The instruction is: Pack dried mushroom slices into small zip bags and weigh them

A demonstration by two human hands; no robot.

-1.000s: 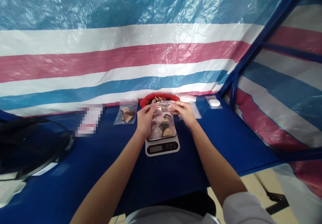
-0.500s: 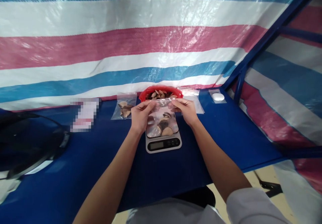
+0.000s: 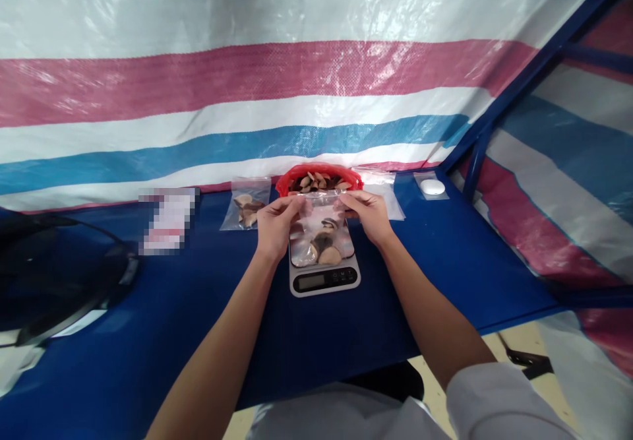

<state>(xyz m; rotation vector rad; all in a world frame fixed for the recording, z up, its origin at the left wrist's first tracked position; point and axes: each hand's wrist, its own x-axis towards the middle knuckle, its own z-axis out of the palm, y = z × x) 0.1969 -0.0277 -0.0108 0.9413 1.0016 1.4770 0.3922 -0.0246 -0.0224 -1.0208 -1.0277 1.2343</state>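
Between my two hands is a clear zip bag (image 3: 316, 219) with several brown and tan dried slices (image 3: 327, 250) in its lower part. My left hand (image 3: 277, 223) pinches the bag's top left corner. At the top right corner, my right hand (image 3: 368, 214) pinches the same edge. Under the bag stands a white digital kitchen scale (image 3: 325, 289) with a dark display strip facing me. Whether the bag rests its weight on the scale's plate, I cannot tell. Just behind the bag is a red plastic bag (image 3: 356, 177) holding many more slices.
Left of the scale lies another zip bag (image 3: 246, 212) with slices. Flat clear bags (image 3: 393, 196) lie behind my right hand. A small bag with a white case (image 3: 432, 187) is farther right. A blurred paper (image 3: 171, 219) and a black object (image 3: 59, 282) occupy the blue table's left.
The view has shifted slightly, so the tabletop things appear a little higher and farther right. Both hands keep their pinch on the zip bag above the scale.
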